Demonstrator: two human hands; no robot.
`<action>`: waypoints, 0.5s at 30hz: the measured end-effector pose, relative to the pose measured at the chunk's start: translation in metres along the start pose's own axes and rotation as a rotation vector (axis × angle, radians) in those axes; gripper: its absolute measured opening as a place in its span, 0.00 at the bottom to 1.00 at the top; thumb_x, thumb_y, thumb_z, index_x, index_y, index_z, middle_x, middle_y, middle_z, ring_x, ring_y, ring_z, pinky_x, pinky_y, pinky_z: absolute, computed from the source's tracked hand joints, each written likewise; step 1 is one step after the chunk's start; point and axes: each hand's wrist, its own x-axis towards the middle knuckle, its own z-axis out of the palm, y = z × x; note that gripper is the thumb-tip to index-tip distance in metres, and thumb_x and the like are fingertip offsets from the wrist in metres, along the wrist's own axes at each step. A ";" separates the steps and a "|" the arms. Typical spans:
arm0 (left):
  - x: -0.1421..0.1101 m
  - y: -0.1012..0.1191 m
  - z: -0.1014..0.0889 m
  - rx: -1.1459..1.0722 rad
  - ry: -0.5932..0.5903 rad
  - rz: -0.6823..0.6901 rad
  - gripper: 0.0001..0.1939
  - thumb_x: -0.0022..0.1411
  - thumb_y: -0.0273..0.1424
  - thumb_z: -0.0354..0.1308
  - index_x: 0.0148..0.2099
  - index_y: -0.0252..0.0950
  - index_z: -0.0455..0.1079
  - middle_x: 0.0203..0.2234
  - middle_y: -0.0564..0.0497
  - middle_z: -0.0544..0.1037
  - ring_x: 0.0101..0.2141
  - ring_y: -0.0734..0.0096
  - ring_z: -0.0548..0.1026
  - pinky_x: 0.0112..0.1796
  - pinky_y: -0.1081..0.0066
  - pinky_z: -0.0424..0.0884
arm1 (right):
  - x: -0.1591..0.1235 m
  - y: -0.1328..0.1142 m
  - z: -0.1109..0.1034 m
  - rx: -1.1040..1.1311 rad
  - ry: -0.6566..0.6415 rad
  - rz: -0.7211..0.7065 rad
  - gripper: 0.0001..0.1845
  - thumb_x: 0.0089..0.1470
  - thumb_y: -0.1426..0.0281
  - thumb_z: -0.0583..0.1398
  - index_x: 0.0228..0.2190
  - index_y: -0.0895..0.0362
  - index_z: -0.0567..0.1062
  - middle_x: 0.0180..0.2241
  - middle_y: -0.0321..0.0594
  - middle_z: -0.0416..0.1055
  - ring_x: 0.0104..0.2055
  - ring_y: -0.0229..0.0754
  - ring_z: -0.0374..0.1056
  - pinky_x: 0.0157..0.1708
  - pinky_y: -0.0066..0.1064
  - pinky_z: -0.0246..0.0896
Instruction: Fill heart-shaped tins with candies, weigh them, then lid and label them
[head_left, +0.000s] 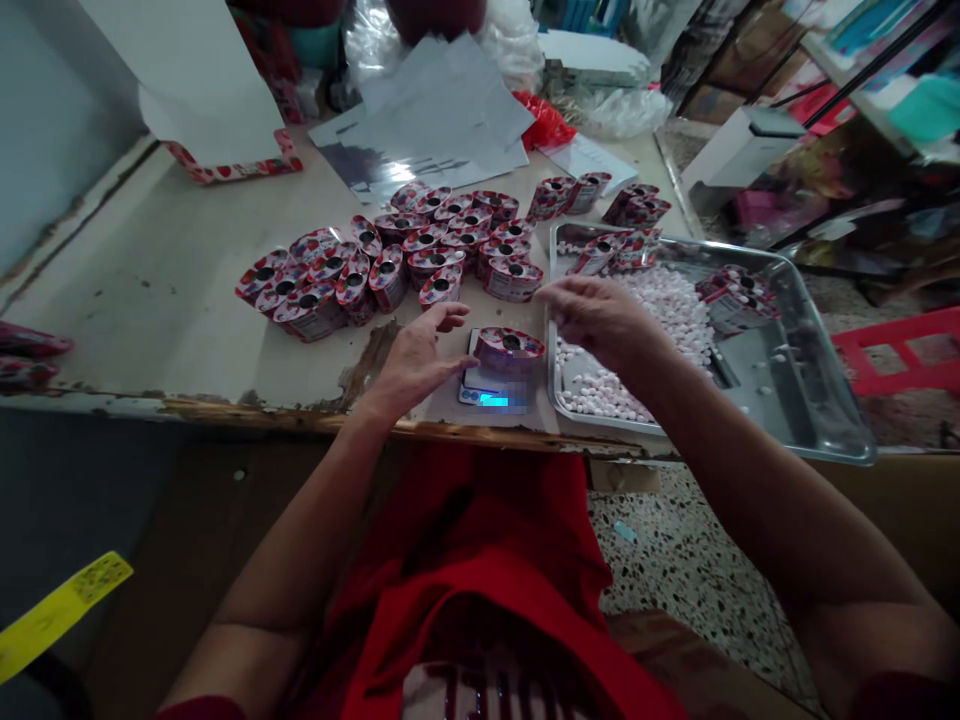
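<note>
A small digital scale [480, 380] with a lit blue display lies near the table's front edge. On it stands a red-and-white printed oval container [510, 345] with a dark round opening in its top. Just left of the scale, my left hand [424, 360] is open, thumb and fingers apart, the thumb close to the container. My right hand [600, 315] hangs over the left rim of a metal tray [810, 390], its fingertips pinched together; anything between them is too small to make out. Small white candy-like pellets [667, 305] are heaped in the tray.
Several matching containers [427, 240] stand in a cluster behind the scale, and others [735, 300] sit in the tray. Silvery sheets [435, 130], a red plastic bag [544, 120] and an open white box [217, 110] lie farther back. A red plastic crate [900, 350] is at right.
</note>
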 end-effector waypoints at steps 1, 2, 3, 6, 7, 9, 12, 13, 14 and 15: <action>-0.002 -0.002 -0.004 -0.005 0.018 0.001 0.34 0.51 0.28 0.78 0.59 0.39 0.73 0.53 0.44 0.81 0.54 0.57 0.78 0.56 0.57 0.73 | 0.000 0.002 -0.013 0.095 0.080 0.007 0.17 0.53 0.63 0.75 0.29 0.55 0.73 0.22 0.30 0.63 0.20 0.29 0.50 0.17 0.22 0.42; -0.004 -0.004 -0.009 -0.009 0.038 -0.003 0.33 0.51 0.28 0.78 0.59 0.39 0.74 0.53 0.44 0.81 0.54 0.57 0.78 0.56 0.57 0.73 | 0.000 0.004 -0.028 0.180 0.166 0.029 0.18 0.56 0.65 0.74 0.28 0.55 0.70 0.22 0.29 0.62 0.20 0.28 0.48 0.16 0.21 0.42; -0.006 -0.005 -0.013 -0.013 0.057 -0.011 0.32 0.51 0.28 0.78 0.58 0.39 0.74 0.53 0.44 0.81 0.53 0.57 0.79 0.55 0.57 0.74 | -0.002 0.008 -0.042 0.248 0.255 0.067 0.19 0.59 0.67 0.72 0.27 0.54 0.67 0.22 0.28 0.61 0.19 0.28 0.47 0.15 0.19 0.41; -0.008 -0.005 -0.018 -0.025 0.109 -0.060 0.29 0.52 0.28 0.77 0.55 0.39 0.76 0.50 0.46 0.83 0.51 0.59 0.80 0.54 0.57 0.75 | -0.012 0.025 -0.073 0.324 0.458 0.210 0.18 0.63 0.75 0.66 0.27 0.54 0.63 0.20 0.27 0.58 0.18 0.27 0.46 0.14 0.16 0.42; -0.008 -0.003 -0.017 -0.025 0.114 -0.074 0.28 0.52 0.28 0.77 0.55 0.40 0.76 0.50 0.46 0.83 0.51 0.59 0.80 0.54 0.57 0.75 | -0.016 0.030 -0.078 0.329 0.466 0.246 0.17 0.61 0.78 0.65 0.27 0.54 0.63 0.20 0.27 0.57 0.18 0.27 0.47 0.14 0.16 0.43; -0.006 0.004 -0.011 -0.017 0.101 -0.074 0.28 0.53 0.27 0.76 0.56 0.40 0.76 0.50 0.46 0.82 0.52 0.58 0.80 0.54 0.56 0.74 | -0.022 0.036 -0.077 0.341 0.395 0.276 0.15 0.53 0.83 0.64 0.28 0.54 0.65 0.20 0.27 0.58 0.18 0.27 0.48 0.15 0.16 0.46; -0.003 0.014 -0.002 0.007 0.038 -0.014 0.31 0.54 0.25 0.75 0.59 0.39 0.74 0.54 0.45 0.81 0.54 0.59 0.78 0.56 0.56 0.73 | -0.025 0.033 -0.060 0.311 0.263 0.203 0.12 0.47 0.82 0.66 0.30 0.57 0.71 0.21 0.31 0.64 0.18 0.27 0.50 0.15 0.17 0.45; -0.003 0.016 0.000 0.015 0.019 0.006 0.31 0.54 0.24 0.75 0.60 0.39 0.74 0.54 0.45 0.81 0.55 0.59 0.78 0.56 0.57 0.73 | -0.025 0.028 -0.052 0.279 0.224 0.165 0.10 0.47 0.80 0.68 0.30 0.58 0.73 0.22 0.33 0.67 0.19 0.27 0.51 0.15 0.18 0.44; -0.003 0.017 0.001 0.024 0.007 0.021 0.31 0.54 0.24 0.75 0.60 0.39 0.73 0.55 0.45 0.81 0.55 0.59 0.78 0.57 0.57 0.73 | -0.024 0.023 -0.043 0.242 0.180 0.130 0.10 0.48 0.78 0.70 0.31 0.58 0.75 0.23 0.35 0.69 0.19 0.27 0.52 0.15 0.19 0.43; -0.003 0.017 0.001 0.032 0.001 0.026 0.32 0.54 0.24 0.75 0.60 0.39 0.73 0.55 0.45 0.81 0.55 0.59 0.78 0.58 0.56 0.72 | -0.023 0.018 -0.035 0.205 0.131 0.102 0.10 0.48 0.75 0.71 0.32 0.59 0.77 0.24 0.36 0.70 0.19 0.28 0.53 0.15 0.20 0.42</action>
